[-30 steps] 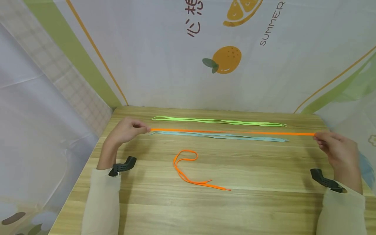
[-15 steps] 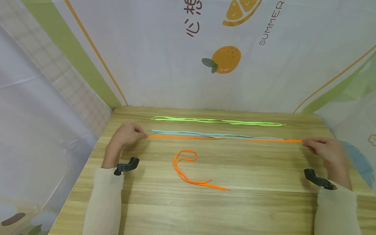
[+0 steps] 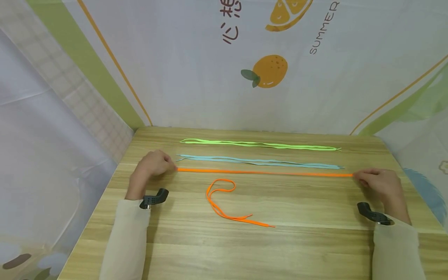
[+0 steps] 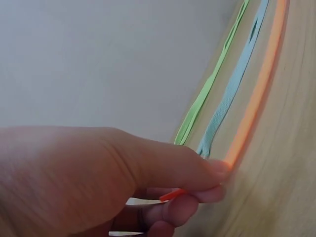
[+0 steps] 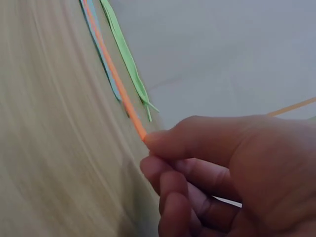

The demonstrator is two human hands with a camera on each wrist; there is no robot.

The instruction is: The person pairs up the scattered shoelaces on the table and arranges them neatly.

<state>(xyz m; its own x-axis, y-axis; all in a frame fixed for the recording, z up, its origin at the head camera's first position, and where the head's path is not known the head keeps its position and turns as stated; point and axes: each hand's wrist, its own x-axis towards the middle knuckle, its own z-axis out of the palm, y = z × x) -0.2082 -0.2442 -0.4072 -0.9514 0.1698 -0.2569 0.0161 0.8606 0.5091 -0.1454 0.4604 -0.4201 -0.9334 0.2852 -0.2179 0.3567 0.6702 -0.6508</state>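
Observation:
An orange shoelace [image 3: 245,172] runs straight from side to side between my two hands. My left hand [image 3: 153,165] pinches its left end between thumb and fingertips; in the left wrist view a short orange tip [image 4: 172,194] pokes out behind the thumb. My right hand [image 3: 379,182] pinches the other end. Just beyond the stretched lace lies a doubled light blue shoelace [image 3: 259,161], and farther back a doubled lime green shoelace [image 3: 259,144], both laid out lengthwise. Nearer to me a second orange shoelace [image 3: 213,206] lies folded in a loose hook shape, its two tips toward the right.
The wooden table [image 3: 280,249] ends at the back against a white printed cloth [image 3: 196,77] with fruit drawings and lettering. More cloth hangs along the left side [image 3: 42,136]. A dark wrist-camera mount [image 3: 154,198] sits on each wrist.
Both hands have come toward me with the taut orange shoelace, from above the light blue one to the near side of it. The right hand has also moved left. The other laces have stayed put.

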